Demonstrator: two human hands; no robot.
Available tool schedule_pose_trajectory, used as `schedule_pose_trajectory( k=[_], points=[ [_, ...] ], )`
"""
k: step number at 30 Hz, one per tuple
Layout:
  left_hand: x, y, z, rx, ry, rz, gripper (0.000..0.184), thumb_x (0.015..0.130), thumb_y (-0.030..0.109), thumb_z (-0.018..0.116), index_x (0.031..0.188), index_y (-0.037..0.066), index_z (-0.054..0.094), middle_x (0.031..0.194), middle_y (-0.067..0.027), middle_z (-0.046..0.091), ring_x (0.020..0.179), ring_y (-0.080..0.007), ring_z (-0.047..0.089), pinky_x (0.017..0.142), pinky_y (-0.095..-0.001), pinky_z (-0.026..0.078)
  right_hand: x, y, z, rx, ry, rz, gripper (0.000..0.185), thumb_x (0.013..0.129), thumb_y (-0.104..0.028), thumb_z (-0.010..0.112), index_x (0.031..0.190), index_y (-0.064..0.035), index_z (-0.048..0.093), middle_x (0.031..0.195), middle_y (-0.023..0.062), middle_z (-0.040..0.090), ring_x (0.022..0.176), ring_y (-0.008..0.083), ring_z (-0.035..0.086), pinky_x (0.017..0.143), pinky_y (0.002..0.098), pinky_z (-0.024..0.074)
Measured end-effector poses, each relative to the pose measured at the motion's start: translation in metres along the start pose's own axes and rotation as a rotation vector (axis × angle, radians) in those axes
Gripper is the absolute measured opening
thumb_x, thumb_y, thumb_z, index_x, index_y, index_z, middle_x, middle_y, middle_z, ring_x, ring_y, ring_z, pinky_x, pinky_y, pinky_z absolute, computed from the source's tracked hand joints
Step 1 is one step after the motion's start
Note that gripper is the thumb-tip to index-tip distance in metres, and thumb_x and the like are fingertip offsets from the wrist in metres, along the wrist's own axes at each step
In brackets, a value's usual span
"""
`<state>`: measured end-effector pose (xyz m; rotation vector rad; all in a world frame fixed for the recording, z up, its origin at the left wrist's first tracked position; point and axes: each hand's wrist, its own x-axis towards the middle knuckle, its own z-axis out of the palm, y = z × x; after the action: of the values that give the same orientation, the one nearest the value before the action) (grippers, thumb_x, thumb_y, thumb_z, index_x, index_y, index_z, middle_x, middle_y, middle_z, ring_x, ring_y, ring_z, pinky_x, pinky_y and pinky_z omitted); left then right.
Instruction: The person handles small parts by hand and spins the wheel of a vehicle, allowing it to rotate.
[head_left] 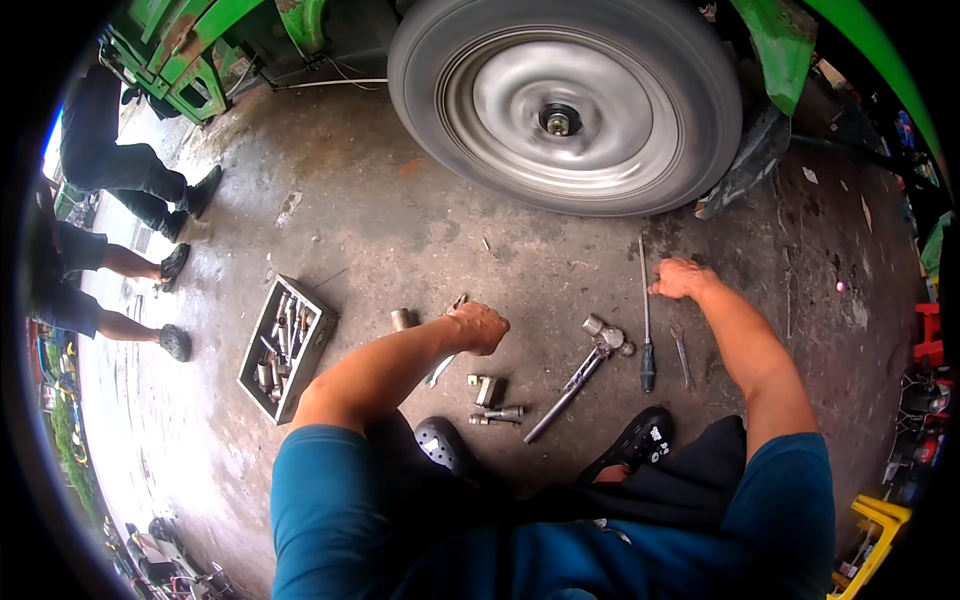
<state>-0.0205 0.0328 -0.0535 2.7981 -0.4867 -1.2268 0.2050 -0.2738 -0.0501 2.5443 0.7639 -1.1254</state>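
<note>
Left hand [480, 328]: curling with fingers folded inward, leaving any grip impossible to tell.
Right hand [682, 278]: hovering low with fingers bent beside the screwdriver's shaft, leaving contact or grip impossible to tell.
Left spanner [438, 373]: lying partly hidden behind the left forearm.
Screwdriver [647, 350]: lying on the floor [350, 220], pointing its tip toward the wheel.
Hammer [575, 385]: slanting left of the screwdriver.
Right spanner [682, 357]: resting just right of the screwdriver's handle.
Metal block [488, 390]: sitting left of the hammer.
Tool tray [315, 352]: holding sockets and tools, left.
Wheel [560, 75]: standing upright ahead, looking blurred.
2 people [135, 180]: standing far left.
</note>
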Motion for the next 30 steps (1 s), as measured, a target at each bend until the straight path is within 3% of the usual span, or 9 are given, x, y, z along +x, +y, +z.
schedule_pose_trajectory(
  k=[4, 7, 10, 13, 22, 25, 30],
  points=[
    [0.0, 0.0, 0.002, -0.002, 0.02, 0.004, 0.027, 0.081, 0.007, 0.052, 0.105, 0.002, 0.064, 0.104, -0.0189, 0.066, 0.104, -0.0342, 0.063, 0.085, -0.041, 0.052, 0.014, 0.011, 0.014, -0.026, 0.085, -0.048, 0.048, 0.084, -0.041, 0.063, 0.119, -0.0088, 0.062, 0.124, 0.0157, 0.059, 0.117, 0.0325, 0.055, 0.098, 0.0427, 0.0437],
    [-0.004, 0.002, -0.003, -0.006, 0.008, -0.004, 0.028, 0.082, 0.007, 0.051, 0.106, 0.003, 0.064, 0.106, -0.0188, 0.066, 0.105, -0.0341, 0.063, 0.086, -0.0409, 0.051, 0.005, 0.003, 0.002, -0.023, 0.0, -0.037, 0.056, 0.085, -0.039, 0.061, 0.129, -0.0061, 0.055, 0.132, 0.0151, 0.054, 0.124, 0.0315, 0.049, 0.103, 0.0401, 0.0396],
    [-0.002, 0.001, -0.002, -0.003, 0.006, -0.005, 0.028, 0.083, 0.008, 0.051, 0.107, 0.003, 0.063, 0.106, -0.019, 0.066, 0.105, -0.0341, 0.063, 0.086, -0.0407, 0.051, 0.004, 0.003, 0.002, -0.012, 0.016, -0.039, 0.056, 0.084, -0.04, 0.061, 0.129, -0.0061, 0.055, 0.132, 0.0149, 0.054, 0.124, 0.0314, 0.049, 0.103, 0.0401, 0.0395],
    [-0.004, 0.002, -0.004, 0.011, 0.006, -0.001, 0.028, 0.083, 0.008, 0.051, 0.108, 0.003, 0.063, 0.107, -0.0192, 0.066, 0.106, -0.0341, 0.062, 0.087, -0.0407, 0.051, 0.008, 0.007, 0.01, 0.01, 0.108, -0.049, 0.046, 0.083, -0.039, 0.064, 0.117, -0.0089, 0.063, 0.123, 0.0163, 0.06, 0.116, 0.0326, 0.055, 0.098, 0.0422, 0.0441],
    [-0.002, 0.002, -0.002, 0.008, 0.0, -0.014, 0.028, 0.083, 0.008, 0.052, 0.108, 0.003, 0.063, 0.107, -0.0191, 0.066, 0.105, -0.034, 0.063, 0.087, -0.0408, 0.051, 0.011, 0.009, 0.011, 0.006, 0.109, -0.078, 0.045, 0.083, -0.039, 0.064, 0.115, -0.0079, 0.064, 0.121, 0.0183, 0.061, 0.115, 0.0346, 0.055, 0.098, 0.0426, 0.0438],
    [-0.003, 0.003, -0.004, 0.008, -0.001, -0.007, 0.028, 0.083, 0.008, 0.052, 0.108, 0.003, 0.063, 0.107, -0.0189, 0.066, 0.105, -0.034, 0.063, 0.087, -0.0409, 0.051, 0.0, -0.002, -0.003, -0.023, -0.006, -0.024, 0.058, 0.084, -0.041, 0.062, 0.131, -0.0075, 0.054, 0.133, 0.0146, 0.053, 0.125, 0.0316, 0.049, 0.104, 0.0401, 0.0392],
    [-0.005, 0.003, -0.006, 0.003, 0.003, -0.006, 0.028, 0.083, 0.008, 0.051, 0.108, 0.003, 0.063, 0.108, -0.0187, 0.066, 0.106, -0.0338, 0.062, 0.087, -0.0408, 0.051, 0.0, -0.001, -0.001, -0.012, 0.006, -0.019, 0.058, 0.084, -0.04, 0.062, 0.132, -0.008, 0.053, 0.134, 0.0146, 0.053, 0.125, 0.0314, 0.049, 0.104, 0.0398, 0.039]
  ],
)
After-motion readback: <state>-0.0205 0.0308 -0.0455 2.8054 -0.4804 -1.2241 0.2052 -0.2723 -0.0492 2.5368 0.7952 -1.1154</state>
